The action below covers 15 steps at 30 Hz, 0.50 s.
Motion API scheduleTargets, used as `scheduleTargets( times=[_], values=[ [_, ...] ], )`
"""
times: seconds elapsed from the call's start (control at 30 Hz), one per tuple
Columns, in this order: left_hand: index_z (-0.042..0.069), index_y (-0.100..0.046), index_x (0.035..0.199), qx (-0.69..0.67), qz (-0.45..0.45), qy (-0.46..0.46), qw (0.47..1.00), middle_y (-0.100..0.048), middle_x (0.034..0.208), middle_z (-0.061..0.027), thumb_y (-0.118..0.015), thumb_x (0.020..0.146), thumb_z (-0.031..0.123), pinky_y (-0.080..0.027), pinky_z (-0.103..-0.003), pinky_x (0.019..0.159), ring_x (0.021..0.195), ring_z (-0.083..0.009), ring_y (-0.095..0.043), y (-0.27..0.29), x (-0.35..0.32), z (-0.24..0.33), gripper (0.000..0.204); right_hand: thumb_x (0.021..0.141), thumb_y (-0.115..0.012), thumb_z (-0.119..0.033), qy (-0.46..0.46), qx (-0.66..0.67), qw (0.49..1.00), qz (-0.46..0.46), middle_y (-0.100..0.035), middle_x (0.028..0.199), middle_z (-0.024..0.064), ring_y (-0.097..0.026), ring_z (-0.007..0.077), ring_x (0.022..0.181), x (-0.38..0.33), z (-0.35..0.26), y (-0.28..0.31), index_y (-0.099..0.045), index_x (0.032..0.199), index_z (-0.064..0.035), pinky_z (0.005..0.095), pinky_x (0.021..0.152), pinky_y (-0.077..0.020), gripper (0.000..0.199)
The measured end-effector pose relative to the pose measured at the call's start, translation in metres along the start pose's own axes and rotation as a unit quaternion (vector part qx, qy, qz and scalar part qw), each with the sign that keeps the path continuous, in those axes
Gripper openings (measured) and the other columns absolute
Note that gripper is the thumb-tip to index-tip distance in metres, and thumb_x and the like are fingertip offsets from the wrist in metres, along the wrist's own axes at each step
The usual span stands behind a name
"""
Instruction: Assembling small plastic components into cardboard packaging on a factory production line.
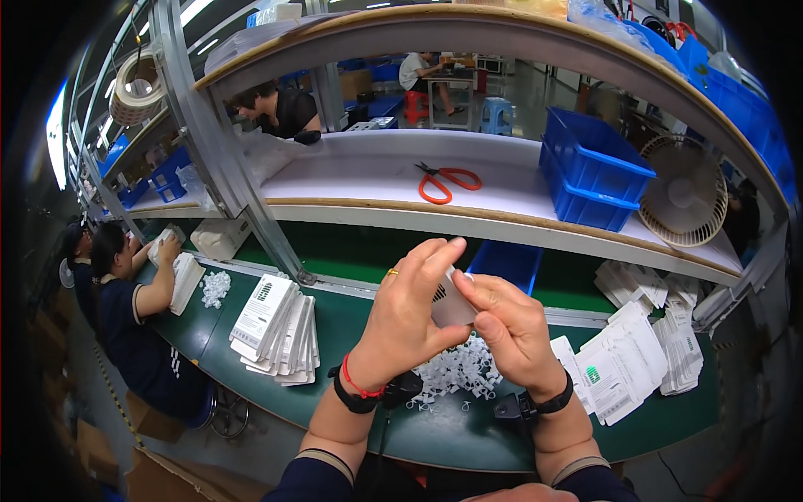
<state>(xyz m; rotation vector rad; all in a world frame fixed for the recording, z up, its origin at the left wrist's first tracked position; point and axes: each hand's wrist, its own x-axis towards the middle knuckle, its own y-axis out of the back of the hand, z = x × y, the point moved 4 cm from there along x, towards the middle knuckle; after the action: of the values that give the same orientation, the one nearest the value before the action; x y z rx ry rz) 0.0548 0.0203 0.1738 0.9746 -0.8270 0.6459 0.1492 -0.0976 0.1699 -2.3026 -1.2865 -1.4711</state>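
Observation:
Above the green worktop I hold a white printed carton (454, 306) between both hands. My left hand (407, 303) is closed round its left side, with the fingers up along it and the thumb below. The thumb and fingers of my right hand (512, 328) pinch its right edge. Much of the carton is hidden by my hands, and I cannot tell how far it is folded. Below them lies a heap of small white plastic clips (458, 372). A neat stack of white printed cartons (266, 314) lies to the left, and loosely spread flat cartons (621, 364) to the right.
On the shelf ahead lie orange-handled scissors (446, 181) beside stacked blue bins (592, 171) and a fan (684, 191). A blue tray (506, 266) stands beneath it. At the left, a co-worker (138, 309) handles cartons beside another clip pile (215, 289).

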Motion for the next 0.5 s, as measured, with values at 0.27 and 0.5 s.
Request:
scheduleTargets(
  times=[0.27, 0.5],
  values=[
    [0.014, -0.052, 0.129, 0.127, -0.038, -0.068, 0.989, -0.052, 0.126, -0.0152, -0.083, 0.054, 0.018, -0.043, -0.043, 0.081, 0.102, -0.0308, -0.057, -0.014, -0.001, 0.009, 0.081, 0.083, -0.068, -0.001, -0.188, 0.175, 0.960, 0.112, -0.063, 0.087, 0.0046, -0.060, 0.0089, 0.079, -0.002, 0.016, 0.005, -0.061, 0.097, 0.0021, 0.0235, 0.070, -0.0490, 0.016],
    [0.006, -0.048, 0.132, 0.164, -0.029, -0.007, 0.986, -0.054, 0.123, -0.0133, -0.084, 0.052, 0.021, -0.040, -0.043, 0.091, 0.108, -0.0304, -0.055, -0.009, 0.005, 0.011, 0.088, 0.089, -0.063, -0.001, -0.188, 0.134, 0.956, 0.181, -0.065, 0.087, 0.0046, -0.061, 0.0066, 0.078, -0.010, 0.026, 0.025, -0.061, 0.094, 0.0034, 0.0205, 0.070, -0.0488, 0.007]
  ],
)
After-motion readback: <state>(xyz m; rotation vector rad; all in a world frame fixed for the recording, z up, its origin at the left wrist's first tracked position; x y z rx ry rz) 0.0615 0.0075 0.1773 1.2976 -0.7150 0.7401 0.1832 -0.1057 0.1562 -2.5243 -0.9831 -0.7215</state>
